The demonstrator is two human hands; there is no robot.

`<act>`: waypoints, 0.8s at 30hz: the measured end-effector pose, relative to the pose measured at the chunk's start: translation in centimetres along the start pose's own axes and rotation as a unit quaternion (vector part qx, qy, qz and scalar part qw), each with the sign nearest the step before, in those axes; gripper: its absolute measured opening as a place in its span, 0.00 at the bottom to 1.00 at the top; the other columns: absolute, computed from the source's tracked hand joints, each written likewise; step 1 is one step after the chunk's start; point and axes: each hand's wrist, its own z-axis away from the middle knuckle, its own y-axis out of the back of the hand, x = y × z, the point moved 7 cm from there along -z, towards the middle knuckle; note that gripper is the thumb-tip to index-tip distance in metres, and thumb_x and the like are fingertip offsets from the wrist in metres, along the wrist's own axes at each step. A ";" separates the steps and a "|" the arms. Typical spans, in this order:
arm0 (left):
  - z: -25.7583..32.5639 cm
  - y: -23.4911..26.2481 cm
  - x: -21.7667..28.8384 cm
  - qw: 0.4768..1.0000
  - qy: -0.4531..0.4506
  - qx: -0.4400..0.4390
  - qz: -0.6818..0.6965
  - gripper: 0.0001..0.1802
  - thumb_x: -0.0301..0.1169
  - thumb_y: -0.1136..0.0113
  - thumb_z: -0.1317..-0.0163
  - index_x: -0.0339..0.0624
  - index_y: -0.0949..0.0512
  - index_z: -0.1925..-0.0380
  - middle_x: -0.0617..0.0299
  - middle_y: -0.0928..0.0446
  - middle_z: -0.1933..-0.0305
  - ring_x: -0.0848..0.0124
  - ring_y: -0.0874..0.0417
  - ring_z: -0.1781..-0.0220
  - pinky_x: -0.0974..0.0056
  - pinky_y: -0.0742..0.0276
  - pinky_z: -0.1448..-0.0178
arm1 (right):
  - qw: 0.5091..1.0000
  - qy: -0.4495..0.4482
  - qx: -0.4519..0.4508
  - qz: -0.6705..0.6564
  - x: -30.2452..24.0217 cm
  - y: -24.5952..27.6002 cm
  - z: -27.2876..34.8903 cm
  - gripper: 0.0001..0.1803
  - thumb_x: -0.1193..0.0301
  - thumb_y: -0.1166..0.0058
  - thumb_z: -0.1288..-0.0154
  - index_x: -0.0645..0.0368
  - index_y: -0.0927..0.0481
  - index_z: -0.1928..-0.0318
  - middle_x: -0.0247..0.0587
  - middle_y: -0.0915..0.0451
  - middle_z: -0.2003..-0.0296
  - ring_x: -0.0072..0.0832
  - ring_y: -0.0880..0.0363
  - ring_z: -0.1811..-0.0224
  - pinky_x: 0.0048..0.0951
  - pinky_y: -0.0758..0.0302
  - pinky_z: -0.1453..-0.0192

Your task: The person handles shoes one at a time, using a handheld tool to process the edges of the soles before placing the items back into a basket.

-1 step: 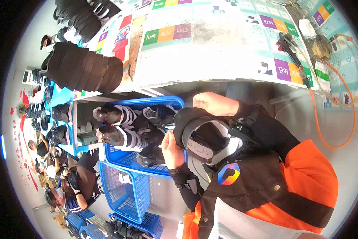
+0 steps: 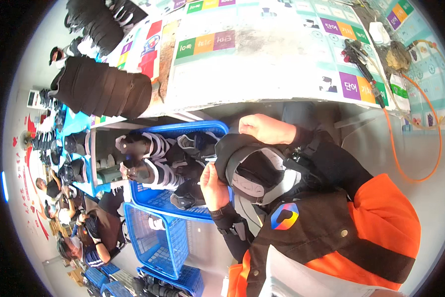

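A black cap (image 2: 225, 148) is held in front of my chest, its opening turned up so that the grey inner band and dark inside show. My left hand (image 2: 214, 188) is closed at the near left edge of the brim, thumb and fingertips pinched together. At the far side of the brim, my right hand (image 2: 269, 128) is closed with its fingers curled in. Part of the right fingers' grip is hidden from this angle. Just left of the cap, a blue basket (image 2: 217, 124) holds several dark and grey caps (image 2: 158, 173).
A white-covered table (image 2: 242, 79) lies ahead, with a stack of black caps (image 2: 103, 86) on its left. On the right are an air gun (image 2: 363, 69) and an orange hose (image 2: 398, 168). A blue crate (image 2: 128, 227) stands below the basket. Several people (image 2: 86, 232) sit farther left.
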 end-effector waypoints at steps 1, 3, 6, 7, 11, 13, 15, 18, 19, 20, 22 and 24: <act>-0.3 -0.2 -0.1 1.000 0.004 -0.007 -0.003 0.13 0.35 0.49 0.16 0.37 0.20 0.53 0.58 0.13 0.53 0.71 0.14 0.55 0.65 0.19 0.47 | 1.000 0.016 0.016 0.009 0.5 0.4 0.0 0.09 0.69 0.43 0.22 0.64 0.20 0.53 0.40 0.16 0.60 0.28 0.19 0.56 0.33 0.23 0.47; -0.2 0.7 0.3 0.997 -0.007 0.040 -0.058 0.13 0.35 0.48 0.17 0.37 0.19 0.54 0.58 0.13 0.54 0.71 0.14 0.55 0.65 0.19 0.47 | 0.999 0.044 0.015 -0.023 -2.3 0.7 1.5 0.15 0.64 0.39 0.25 0.62 0.19 0.47 0.45 0.16 0.54 0.35 0.18 0.51 0.36 0.22 0.44; -0.7 0.4 -0.2 0.997 -0.001 0.044 -0.068 0.12 0.34 0.48 0.17 0.38 0.19 0.53 0.60 0.13 0.54 0.72 0.14 0.56 0.65 0.19 0.48 | 0.960 0.271 -0.020 0.068 -7.0 1.6 4.8 0.36 0.58 0.28 0.36 0.55 0.24 0.31 0.48 0.22 0.37 0.46 0.23 0.36 0.43 0.27 0.29; -1.0 -0.6 0.0 0.997 -0.007 0.029 -0.076 0.12 0.33 0.48 0.17 0.37 0.19 0.51 0.61 0.14 0.53 0.73 0.15 0.54 0.66 0.20 0.47 | 0.956 0.254 -0.039 0.143 -7.4 1.1 5.5 0.41 0.57 0.25 0.41 0.53 0.24 0.28 0.52 0.27 0.33 0.50 0.29 0.30 0.46 0.34 0.22; -1.0 -4.3 1.5 0.975 -0.050 -0.073 -0.206 0.24 0.27 0.50 0.18 0.28 0.31 0.28 0.48 0.24 0.31 0.63 0.22 0.31 0.60 0.29 0.26 | 0.899 0.244 0.071 0.356 -5.3 -1.0 5.2 0.25 0.68 0.41 0.33 0.42 0.19 0.35 0.42 0.21 0.37 0.41 0.17 0.41 0.39 0.13 0.53; 0.7 -3.9 3.8 0.979 -0.074 -0.095 -0.166 0.28 0.27 0.48 0.20 0.28 0.36 0.24 0.47 0.26 0.29 0.61 0.24 0.29 0.57 0.32 0.23 | 0.877 0.276 0.115 0.377 -7.6 -0.9 4.8 0.22 0.69 0.45 0.33 0.43 0.18 0.38 0.40 0.18 0.39 0.37 0.12 0.49 0.34 0.13 0.62; -0.1 -1.9 4.5 0.978 -0.132 -0.077 -0.141 0.31 0.30 0.47 0.21 0.27 0.38 0.24 0.46 0.27 0.28 0.60 0.24 0.29 0.56 0.32 0.23 | 0.876 0.289 0.169 0.348 -7.5 0.6 4.7 0.25 0.71 0.44 0.34 0.43 0.19 0.36 0.41 0.19 0.37 0.36 0.10 0.52 0.33 0.14 0.63; -1.7 -1.2 7.4 0.939 -0.215 0.013 -0.269 0.31 0.37 0.48 0.20 0.27 0.36 0.25 0.45 0.27 0.28 0.56 0.26 0.27 0.53 0.32 0.23 | 0.914 0.261 0.270 0.155 -8.6 4.8 5.9 0.34 0.78 0.39 0.39 0.47 0.24 0.30 0.45 0.21 0.33 0.48 0.13 0.50 0.41 0.14 0.54; -2.2 -1.5 9.0 0.925 -0.244 0.028 -0.291 0.31 0.36 0.48 0.20 0.27 0.36 0.25 0.46 0.27 0.28 0.56 0.26 0.28 0.54 0.31 0.24 | 0.901 0.275 0.326 0.076 -9.0 5.8 6.5 0.25 0.72 0.40 0.30 0.54 0.23 0.33 0.50 0.17 0.41 0.53 0.16 0.48 0.47 0.18 0.46; -2.6 -1.8 10.3 0.911 -0.271 0.041 -0.307 0.31 0.36 0.48 0.21 0.27 0.35 0.25 0.46 0.26 0.29 0.57 0.25 0.28 0.54 0.31 0.24 | 0.910 0.230 0.343 0.024 -8.9 6.3 6.5 0.21 0.67 0.44 0.24 0.58 0.24 0.34 0.56 0.14 0.51 0.55 0.15 0.50 0.48 0.19 0.50; -2.8 -2.4 12.5 0.894 -0.309 0.049 -0.320 0.30 0.35 0.47 0.21 0.28 0.34 0.26 0.46 0.26 0.30 0.57 0.24 0.29 0.54 0.30 0.26 | 0.948 0.077 0.302 -0.058 -7.9 6.3 6.0 0.20 0.60 0.50 0.19 0.64 0.20 0.42 0.61 0.14 0.60 0.59 0.15 0.54 0.48 0.19 0.52; -3.2 -3.0 13.6 0.887 -0.328 0.049 -0.323 0.30 0.35 0.47 0.22 0.28 0.34 0.27 0.46 0.25 0.30 0.57 0.24 0.31 0.54 0.29 0.27 | 0.954 0.041 0.291 -0.062 -6.4 5.1 5.6 0.22 0.57 0.52 0.18 0.66 0.20 0.43 0.63 0.15 0.60 0.58 0.15 0.54 0.45 0.19 0.52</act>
